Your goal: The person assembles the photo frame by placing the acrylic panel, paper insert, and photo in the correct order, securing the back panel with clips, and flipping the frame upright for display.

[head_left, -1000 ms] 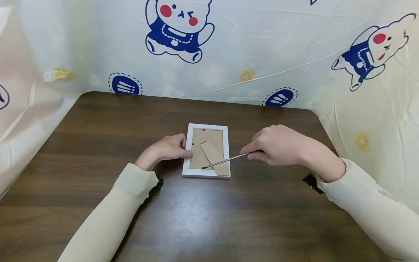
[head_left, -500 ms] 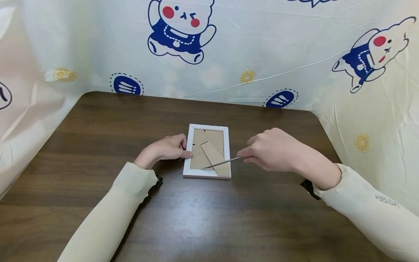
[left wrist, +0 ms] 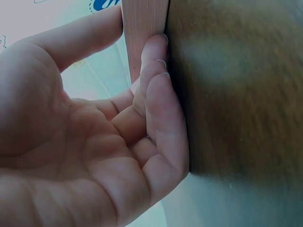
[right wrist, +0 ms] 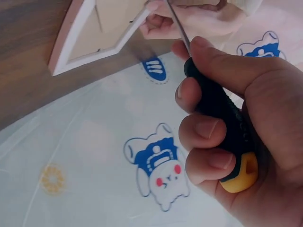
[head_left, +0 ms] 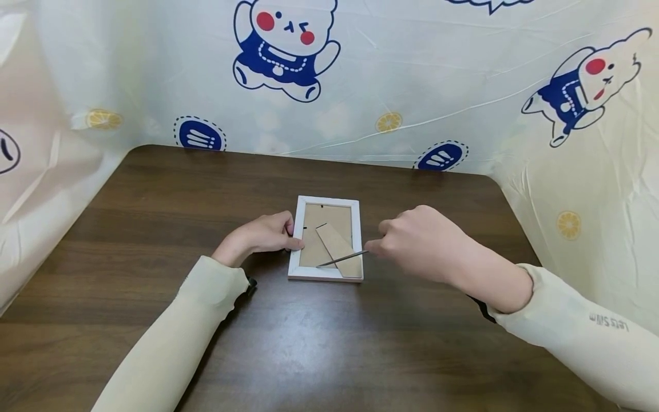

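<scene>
A white picture frame [head_left: 329, 201] lies face down on the brown table, its tan backing board [head_left: 311, 249] and slanted stand [head_left: 337, 243] showing. My left hand [head_left: 262, 233] pinches its left side, thumb on the white rail; in the left wrist view, curled fingers [left wrist: 158, 104] press the frame's side edge [left wrist: 143, 28]. My right hand [head_left: 417, 243] grips a screwdriver [right wrist: 215, 104] by its black and yellow handle. The thin metal shaft [head_left: 350, 257] crosses over the stand, its tip at the board's lower left, by the bottom rail. In the head view the right hand hides the handle.
Small dark tabs [head_left: 322, 206] sit along the inside border of the frame. Behind the wooden table [head_left: 231, 177] hangs a pale curtain [head_left: 360, 74] printed with cartoon bears, and it also runs along both sides.
My right hand has shifted left and slightly nearer to me, its wrist turning, while the screwdriver tip stays at the same spot. My left hand and the frame keep their place.
</scene>
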`<state>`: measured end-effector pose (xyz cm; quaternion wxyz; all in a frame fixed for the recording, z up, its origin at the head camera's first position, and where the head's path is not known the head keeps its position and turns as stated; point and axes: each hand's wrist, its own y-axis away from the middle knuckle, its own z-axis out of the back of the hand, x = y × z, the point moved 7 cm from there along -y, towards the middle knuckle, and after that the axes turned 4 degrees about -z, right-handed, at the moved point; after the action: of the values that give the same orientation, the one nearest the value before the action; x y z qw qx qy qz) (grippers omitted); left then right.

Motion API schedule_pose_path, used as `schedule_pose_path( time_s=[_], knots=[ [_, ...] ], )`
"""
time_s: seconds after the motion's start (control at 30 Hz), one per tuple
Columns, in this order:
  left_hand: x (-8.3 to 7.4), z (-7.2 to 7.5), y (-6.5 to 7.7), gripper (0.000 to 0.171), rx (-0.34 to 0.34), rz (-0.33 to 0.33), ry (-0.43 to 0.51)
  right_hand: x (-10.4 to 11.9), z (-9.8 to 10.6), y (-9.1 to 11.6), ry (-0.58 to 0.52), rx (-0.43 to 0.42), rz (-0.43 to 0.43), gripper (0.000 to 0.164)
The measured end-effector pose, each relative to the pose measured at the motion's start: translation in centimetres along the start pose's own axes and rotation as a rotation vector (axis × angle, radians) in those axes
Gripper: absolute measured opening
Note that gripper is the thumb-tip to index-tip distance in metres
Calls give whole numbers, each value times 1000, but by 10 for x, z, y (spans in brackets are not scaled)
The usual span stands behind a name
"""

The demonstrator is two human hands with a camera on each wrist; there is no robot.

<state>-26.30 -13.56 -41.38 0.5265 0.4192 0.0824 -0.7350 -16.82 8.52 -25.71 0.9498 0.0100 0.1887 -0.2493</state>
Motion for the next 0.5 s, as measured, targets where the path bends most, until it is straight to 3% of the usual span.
schedule_pose_path(
  time_s=[0.5],
  knots=[
    [0,0,0,38,-18,4,-12,26,15,-3,139,-13,-77,38]
  ],
)
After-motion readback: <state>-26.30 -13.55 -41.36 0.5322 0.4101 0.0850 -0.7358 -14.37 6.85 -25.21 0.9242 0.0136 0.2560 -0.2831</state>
